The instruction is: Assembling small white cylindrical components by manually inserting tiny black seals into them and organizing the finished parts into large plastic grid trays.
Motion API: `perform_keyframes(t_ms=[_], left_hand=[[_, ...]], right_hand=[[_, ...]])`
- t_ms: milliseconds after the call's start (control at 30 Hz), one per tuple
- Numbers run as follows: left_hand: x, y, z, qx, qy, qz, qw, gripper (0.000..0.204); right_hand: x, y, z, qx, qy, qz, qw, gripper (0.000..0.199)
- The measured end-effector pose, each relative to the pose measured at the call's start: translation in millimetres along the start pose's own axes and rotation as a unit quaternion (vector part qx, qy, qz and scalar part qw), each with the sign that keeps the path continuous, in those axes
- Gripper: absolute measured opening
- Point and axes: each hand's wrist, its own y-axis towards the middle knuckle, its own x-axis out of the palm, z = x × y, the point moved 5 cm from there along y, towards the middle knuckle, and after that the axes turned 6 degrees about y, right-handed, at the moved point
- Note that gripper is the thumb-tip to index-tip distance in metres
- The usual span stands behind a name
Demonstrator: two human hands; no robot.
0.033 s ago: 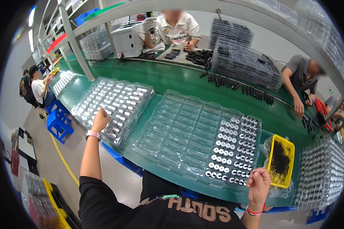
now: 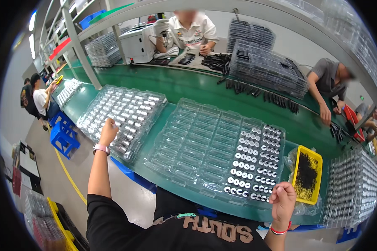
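My left hand [image 2: 108, 133] is over a clear tray [image 2: 129, 158] filled with rows of small silver cylinders [image 2: 130, 109]. Its fingers are closed at the near part of the rows; what they hold, if anything, is hidden. In front of me lies another clear tray [image 2: 192, 140] with its left columns bare. Upright silver caps with white or dark tops [image 2: 244, 156] fill its right columns. My right hand [image 2: 283, 195] is raised by that tray's near right corner, thumb and fingers pinched. Anything between them is too small to name. Beside it sits a yellow basket [image 2: 318, 178] of thin black rings [image 2: 306, 170].
Stacked clear trays [image 2: 351, 188] stand at the right end of the green bench [image 2: 155, 77]. Across it, two people handle black tube-like parts [image 2: 280, 102] near more tray stacks [image 2: 268, 69]. A white machine [image 2: 137, 46] stands at the back. Blue stools [image 2: 64, 136] are at left.
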Motion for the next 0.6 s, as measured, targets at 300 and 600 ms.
perform_keyframes(t_ms=[300,600], left_hand=[[-5,-104,321,-0.066,-0.618,-0.292,0.727,0.04],[18,-201,443,0.265,-0.385,-0.505,0.726,0.022]], right_hand=[[41,19,16,0.104,0.003,-0.065,0.992,0.009],[52,2,15,0.104,-0.073,-0.139,0.982,0.008]])
